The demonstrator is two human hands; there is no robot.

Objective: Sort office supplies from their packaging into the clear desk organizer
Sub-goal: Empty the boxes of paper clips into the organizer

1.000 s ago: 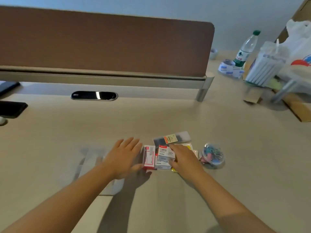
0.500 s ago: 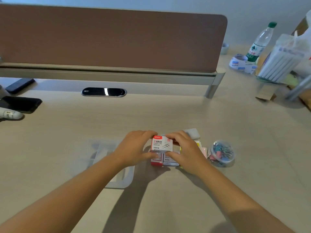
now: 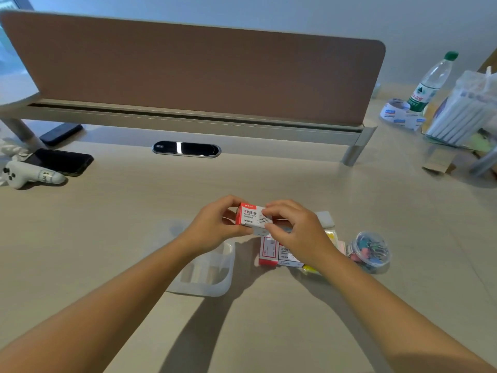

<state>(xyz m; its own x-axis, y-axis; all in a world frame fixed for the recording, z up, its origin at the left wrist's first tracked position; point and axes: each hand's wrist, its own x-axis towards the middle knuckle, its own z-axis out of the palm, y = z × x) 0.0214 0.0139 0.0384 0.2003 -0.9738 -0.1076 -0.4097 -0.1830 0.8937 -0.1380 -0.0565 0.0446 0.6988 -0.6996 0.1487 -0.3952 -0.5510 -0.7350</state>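
Since half a second ago the red-and-white cardboard paper-clip box (image 3: 251, 217) has come up off the pile; it now sits in the air at frame centre, held between both hands. A second back the left hand lay flat and open beside the pile; now its fingers are curled around the box.

Left hand (image 3: 215, 227): thumb under the near edge, fingers wrapped over the box's left end. Right hand (image 3: 298, 232): fingertips pinching the box's right end, remaining fingers curled. Whether the flap is open I cannot tell.

Containers:
- Clear plastic desk organizer (image 3: 215, 267), lower centre, left of the pile, partly under my left forearm. I see divided compartments; contents too pale and blurred to name.
- Round clear plastic tub (image 3: 369, 251), right of the pile, filled with coloured binder clips.
- Two more red-and-white small boxes (image 3: 271, 251) lying flat on the light wood-grain desk (image 3: 107, 238), just below the held box, partly under the right hand. Yellow and pink items show behind the wrist; unclear what they are.

Elsewhere: black phone (image 3: 61, 161) and white handheld controller (image 3: 29, 176) at left edge; green-capped clear water bottle (image 3: 433, 79) and bagged bundle of white pens (image 3: 462, 114) upper right; brown divider panel (image 3: 193, 74) across the top.
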